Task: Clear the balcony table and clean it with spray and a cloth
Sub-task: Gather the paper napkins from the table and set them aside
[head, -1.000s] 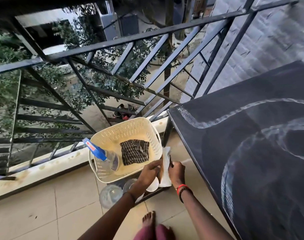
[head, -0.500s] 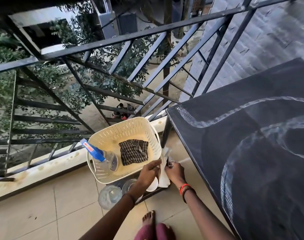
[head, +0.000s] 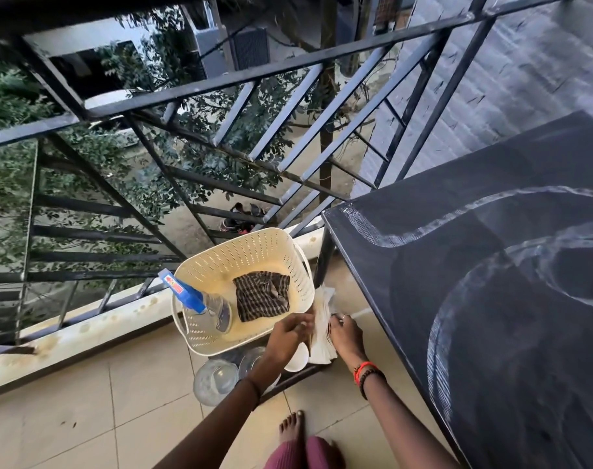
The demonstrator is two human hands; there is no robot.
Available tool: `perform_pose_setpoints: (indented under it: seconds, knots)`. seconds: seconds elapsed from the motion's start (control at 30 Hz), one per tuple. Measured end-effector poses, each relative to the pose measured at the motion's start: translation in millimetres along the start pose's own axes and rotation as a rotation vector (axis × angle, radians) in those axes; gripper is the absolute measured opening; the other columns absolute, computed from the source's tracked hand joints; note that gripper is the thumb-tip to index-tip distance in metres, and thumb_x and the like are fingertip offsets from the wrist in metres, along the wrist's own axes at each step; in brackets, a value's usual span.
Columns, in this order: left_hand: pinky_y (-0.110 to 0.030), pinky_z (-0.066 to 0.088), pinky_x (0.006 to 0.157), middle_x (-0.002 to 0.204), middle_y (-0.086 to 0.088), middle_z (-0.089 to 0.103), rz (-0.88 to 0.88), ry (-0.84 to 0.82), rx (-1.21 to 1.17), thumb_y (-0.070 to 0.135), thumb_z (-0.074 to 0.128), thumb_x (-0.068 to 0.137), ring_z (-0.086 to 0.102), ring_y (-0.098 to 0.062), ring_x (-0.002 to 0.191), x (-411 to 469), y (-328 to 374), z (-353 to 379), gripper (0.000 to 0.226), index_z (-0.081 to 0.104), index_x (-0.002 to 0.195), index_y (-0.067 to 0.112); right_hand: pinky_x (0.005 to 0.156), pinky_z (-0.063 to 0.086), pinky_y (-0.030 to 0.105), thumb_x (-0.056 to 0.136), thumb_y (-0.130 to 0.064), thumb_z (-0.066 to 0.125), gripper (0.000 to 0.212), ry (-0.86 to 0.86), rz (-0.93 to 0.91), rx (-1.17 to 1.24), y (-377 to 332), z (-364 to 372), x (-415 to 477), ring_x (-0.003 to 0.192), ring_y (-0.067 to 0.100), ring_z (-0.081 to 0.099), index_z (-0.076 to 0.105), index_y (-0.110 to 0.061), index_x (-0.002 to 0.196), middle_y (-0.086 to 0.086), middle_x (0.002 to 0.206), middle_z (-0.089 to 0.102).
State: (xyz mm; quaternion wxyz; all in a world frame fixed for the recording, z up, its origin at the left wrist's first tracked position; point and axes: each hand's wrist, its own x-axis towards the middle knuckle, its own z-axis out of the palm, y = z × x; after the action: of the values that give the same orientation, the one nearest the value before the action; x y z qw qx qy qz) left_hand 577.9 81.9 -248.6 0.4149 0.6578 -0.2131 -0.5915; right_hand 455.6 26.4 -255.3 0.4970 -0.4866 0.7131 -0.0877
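Observation:
The black balcony table (head: 491,265) fills the right side, bare, with pale wipe streaks. Left of it a cream perforated basket (head: 220,258) holds a spray bottle (head: 200,302) with a blue trigger and a folded checked cloth (head: 263,294). My left hand (head: 286,336) and my right hand (head: 346,336) both grip a stack of white paper napkins (head: 322,330) held upright just right of the basket, low beside the table leg. A red and a dark bracelet sit on my right wrist.
Clear glass bowls (head: 215,379) and a white cup (head: 297,360) sit on a low dark rack (head: 288,379) under the basket. The black metal railing (head: 220,82) runs behind, above a pale ledge. My bare foot (head: 293,431) stands on the beige floor tiles.
My hands have shifted slightly around the napkin stack, straightening it beside the basket. The view has tilted a little; basket, bottle and cloth stay put.

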Motion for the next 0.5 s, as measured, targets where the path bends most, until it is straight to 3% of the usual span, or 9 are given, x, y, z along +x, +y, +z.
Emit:
perform_pose_setpoints:
  seconds: [0.2,0.33,0.43,0.5]
  knots:
    - [-0.018,0.052,0.066,0.081,-0.011,0.063,0.002,0.046,-0.047,-0.008,0.040,0.097,0.060,-0.017,0.072,-10.7,7.3,-1.4,0.028,0.063,0.088,0.006,0.076,0.037,0.027,0.099,-0.025,0.040,0.033,0.071,-0.024,0.084,-0.5,-4.2,-11.7,0.106,0.032,0.057,0.054,-0.001,0.117,0.019,0.113,0.062]
    - [-0.016,0.053,0.060,0.079,-0.012,0.064,0.009,0.118,-0.101,-0.008,0.038,0.097,0.064,-0.008,0.062,-21.7,15.2,-3.2,0.026,0.062,0.090,0.001,0.069,0.035,0.023,0.096,-0.040,0.037,0.040,0.080,-0.132,0.035,1.6,0.2,-30.2,0.093,0.025,0.058,0.057,-0.007,0.102,0.012,0.098,0.063]
    - [-0.018,0.054,0.058,0.080,-0.015,0.064,0.014,0.186,-0.174,-0.008,0.038,0.097,0.061,-0.019,0.069,-36.9,18.1,-12.1,0.026,0.061,0.089,0.001,0.078,0.042,0.024,0.097,-0.036,0.042,0.038,0.097,-0.196,-0.012,-1.9,5.4,-46.2,0.100,0.023,0.060,0.058,-0.005,0.113,0.010,0.111,0.064]
    - [-0.019,0.054,0.058,0.080,-0.017,0.063,0.002,0.263,-0.201,-0.007,0.039,0.097,0.059,-0.025,0.073,-53.7,17.7,-19.8,0.021,0.058,0.092,-0.002,0.075,0.038,0.019,0.097,-0.032,0.044,0.034,0.116,-0.243,-0.025,-8.7,5.9,-58.4,0.100,0.023,0.060,0.058,-0.005,0.112,0.008,0.109,0.064]
